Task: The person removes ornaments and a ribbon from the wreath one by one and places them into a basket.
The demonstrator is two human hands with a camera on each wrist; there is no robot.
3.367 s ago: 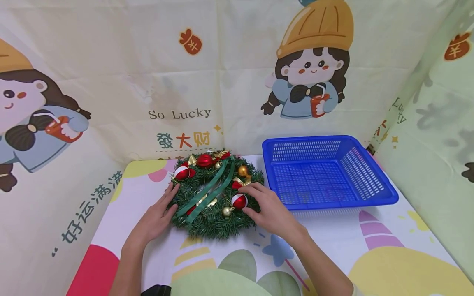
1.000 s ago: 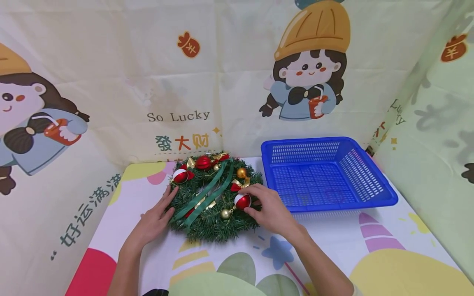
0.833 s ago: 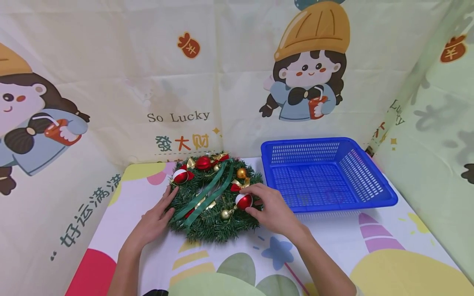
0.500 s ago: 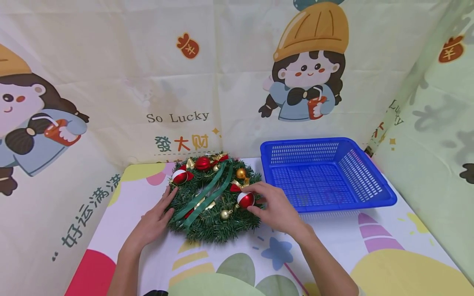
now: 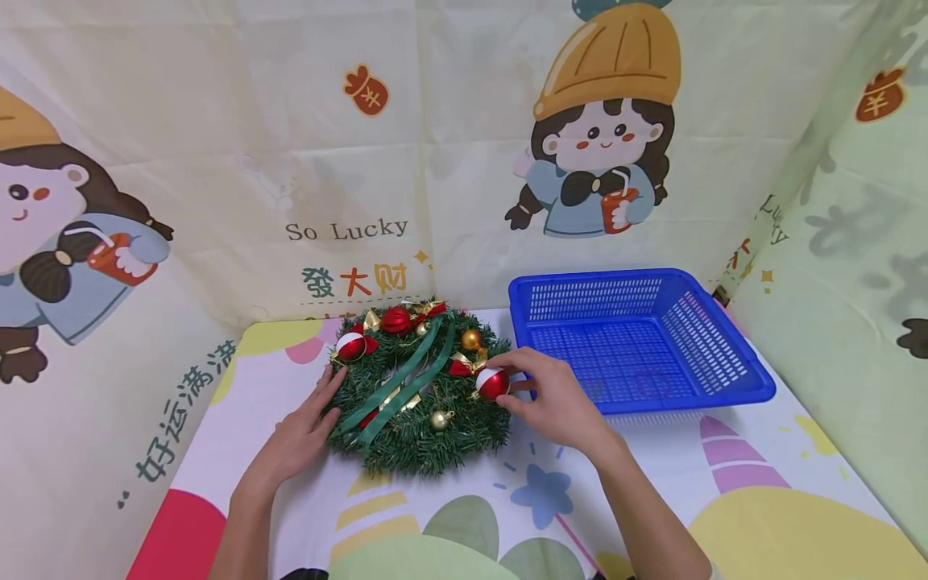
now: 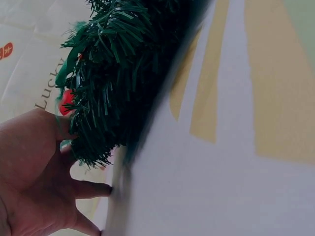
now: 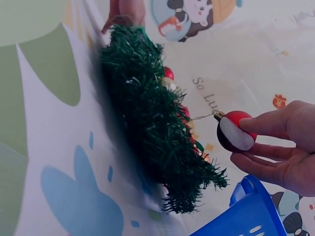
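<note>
And here's the right hand, fingertips and thumb pinching a red-and-white bauble over the right side of the wreath. The bauble sits on the wreath-facing side of that hand, right at the ends of the fingers, with the palm behind it.

Now the line that matters, and the right wrist view has it: the ball stands a little apart from the greenery, its gold cap pointing back to the wreath and a thin strand running from cap to ornaments. So cap and strand lie on the wreath side, grip on the other (whether the strand is hooked or loose in there, I can't tell). The ball is round, so any axis worth calling runs through that cap, roughly straight out from the wreath.

Across on the opposite side, the left hand has its fingers spread, resting against the wreath's left edge and pinching nothing. It's well apart from the bauble; the right is plainly the nearer hand. Just beyond the right hand stands the blue basket, and a small gold bauble nestles in the needles nearby.
</note>
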